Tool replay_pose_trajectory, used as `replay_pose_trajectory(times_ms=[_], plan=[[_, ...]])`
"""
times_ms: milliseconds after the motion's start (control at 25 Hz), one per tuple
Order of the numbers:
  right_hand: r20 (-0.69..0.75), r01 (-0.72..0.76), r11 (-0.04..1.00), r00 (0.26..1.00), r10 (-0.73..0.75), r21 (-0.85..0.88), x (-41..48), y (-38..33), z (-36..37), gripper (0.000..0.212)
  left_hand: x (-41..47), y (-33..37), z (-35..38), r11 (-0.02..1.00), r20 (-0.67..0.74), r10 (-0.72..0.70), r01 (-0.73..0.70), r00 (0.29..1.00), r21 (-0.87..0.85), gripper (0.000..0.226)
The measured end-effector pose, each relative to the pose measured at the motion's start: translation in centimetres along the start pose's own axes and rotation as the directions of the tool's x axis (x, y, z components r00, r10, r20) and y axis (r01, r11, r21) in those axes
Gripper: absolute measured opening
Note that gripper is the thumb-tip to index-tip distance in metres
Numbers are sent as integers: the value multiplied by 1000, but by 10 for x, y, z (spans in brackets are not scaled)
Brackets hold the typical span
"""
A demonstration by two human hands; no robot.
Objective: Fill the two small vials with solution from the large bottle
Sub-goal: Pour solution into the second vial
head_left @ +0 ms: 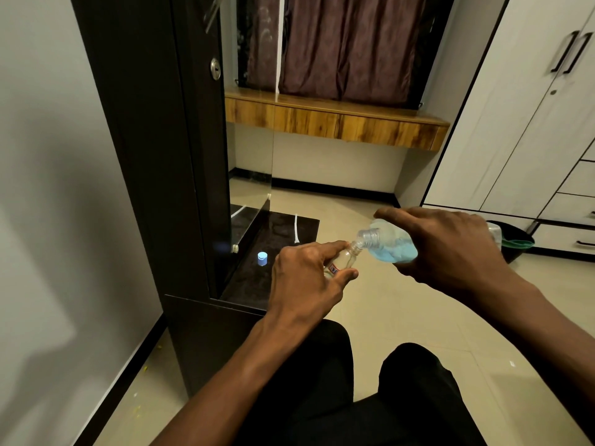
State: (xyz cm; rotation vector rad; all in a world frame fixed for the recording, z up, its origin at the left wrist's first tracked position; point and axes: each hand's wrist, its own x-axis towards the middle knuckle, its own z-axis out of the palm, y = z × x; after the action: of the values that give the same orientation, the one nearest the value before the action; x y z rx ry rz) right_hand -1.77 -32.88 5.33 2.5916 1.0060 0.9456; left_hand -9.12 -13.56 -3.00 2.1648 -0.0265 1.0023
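Note:
My right hand (450, 249) grips the large clear bottle (391, 241), which lies tipped to the left with blue solution pooled in its lower side. Its open threaded mouth touches the neck of a small clear vial (344, 256) with a red-and-white label. My left hand (306, 278) holds that vial, tilted, between thumb and fingers. A blue cap (262, 258) stands on the dark shelf (257, 284) to the left. No second vial is in view.
A tall dark cabinet (161, 156) with a mirror stands on the left, its low shelf jutting toward me. White wardrobes (531, 123) line the right, with a dark bin (515, 241) beside them. My knees in black trousers (354, 397) are below the hands.

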Motion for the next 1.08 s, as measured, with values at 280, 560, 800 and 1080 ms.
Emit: replay_pose_trajectory(times_ms=[280, 560, 800, 1080], plan=[[-1, 5, 1000, 1000, -5, -13, 1, -1, -1, 87, 0, 0, 0, 1000, -6, -3, 3, 1000, -3, 51], [0, 9, 1000, 1000, -9, 0, 2, -4, -6, 85, 0, -2, 0, 1000, -7, 4, -4, 1000, 7, 52], [7, 9, 1000, 1000, -9, -2, 3, -4, -6, 85, 0, -3, -1, 1000, -12, 3, -3, 1000, -6, 50], [19, 0, 1000, 1000, 0, -24, 2, -3, -6, 88, 0, -4, 1, 1000, -17, 1, -2, 1000, -27, 50]])
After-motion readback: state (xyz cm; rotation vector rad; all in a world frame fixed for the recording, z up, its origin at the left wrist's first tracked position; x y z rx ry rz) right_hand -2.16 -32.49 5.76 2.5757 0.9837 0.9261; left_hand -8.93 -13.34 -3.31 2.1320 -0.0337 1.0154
